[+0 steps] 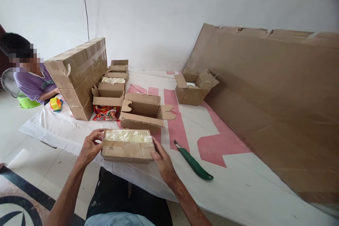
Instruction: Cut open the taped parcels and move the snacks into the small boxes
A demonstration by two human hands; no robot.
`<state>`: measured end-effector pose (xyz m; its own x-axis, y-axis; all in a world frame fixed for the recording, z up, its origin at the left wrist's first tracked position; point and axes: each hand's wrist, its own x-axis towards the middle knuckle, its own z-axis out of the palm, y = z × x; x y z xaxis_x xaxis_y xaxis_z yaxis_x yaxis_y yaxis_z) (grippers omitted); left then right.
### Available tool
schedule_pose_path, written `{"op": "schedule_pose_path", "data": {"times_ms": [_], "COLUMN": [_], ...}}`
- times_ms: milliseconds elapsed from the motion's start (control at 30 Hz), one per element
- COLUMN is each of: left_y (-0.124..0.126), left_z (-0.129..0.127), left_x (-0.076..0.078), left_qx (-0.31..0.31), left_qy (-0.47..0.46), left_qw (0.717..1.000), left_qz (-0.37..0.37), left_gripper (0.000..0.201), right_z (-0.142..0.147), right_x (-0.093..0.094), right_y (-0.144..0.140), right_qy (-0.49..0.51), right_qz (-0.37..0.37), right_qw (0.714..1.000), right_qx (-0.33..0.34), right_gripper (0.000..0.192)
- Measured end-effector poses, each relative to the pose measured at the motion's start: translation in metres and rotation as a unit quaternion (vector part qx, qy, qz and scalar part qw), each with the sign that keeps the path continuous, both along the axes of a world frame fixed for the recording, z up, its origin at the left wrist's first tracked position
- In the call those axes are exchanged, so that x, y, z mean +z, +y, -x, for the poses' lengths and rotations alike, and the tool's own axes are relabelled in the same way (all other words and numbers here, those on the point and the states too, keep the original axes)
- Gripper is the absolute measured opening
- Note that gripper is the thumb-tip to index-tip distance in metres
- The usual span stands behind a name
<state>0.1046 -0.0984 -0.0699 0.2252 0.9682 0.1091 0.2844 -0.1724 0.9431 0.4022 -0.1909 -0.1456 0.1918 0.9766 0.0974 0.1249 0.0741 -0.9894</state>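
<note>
I have the small taped box [128,145] at the near edge of the white and pink sheet [238,180] on the floor, my left hand [90,147] clamped on its left end and my right hand [163,162] clamped on its right end. Just beyond it sits an open empty carton [144,112], with a green utility knife [194,163] lying to the right of my right hand. Toward the far left corner I see a stack of sealed cartons [79,74], a red snack packet [106,113] and a seated person [31,77], and a big cardboard sheet [272,106] leans on the wall along the right edge.
</note>
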Motion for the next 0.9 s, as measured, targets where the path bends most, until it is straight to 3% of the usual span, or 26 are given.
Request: {"op": "schedule_pose_path", "data": {"times_ms": [300, 600, 900], "left_y": [-0.007, -0.003, -0.004], "left_z": [-0.001, -0.014, -0.013], "left_x": [0.012, 0.002, -0.004], "left_qx": [-0.023, 0.03, 0.062], "left_qy": [0.057, 0.064, 0.058], "left_qw": [0.998, 0.996, 0.994], "left_qz": [-0.023, -0.054, -0.062], "left_gripper": [0.014, 0.007, 0.014], "right_z": [0.0, -0.003, -0.004], "right_x": [-0.005, -0.001, -0.006], "right_y": [-0.008, -0.014, -0.015], "right_qy": [-0.007, -0.008, -0.007], "right_qz": [-0.019, -0.007, -0.019], "right_qw": [1.0, 1.0, 1.0], "right_qx": [-0.001, 0.016, 0.013], "right_gripper": [0.071, 0.075, 0.072]}}
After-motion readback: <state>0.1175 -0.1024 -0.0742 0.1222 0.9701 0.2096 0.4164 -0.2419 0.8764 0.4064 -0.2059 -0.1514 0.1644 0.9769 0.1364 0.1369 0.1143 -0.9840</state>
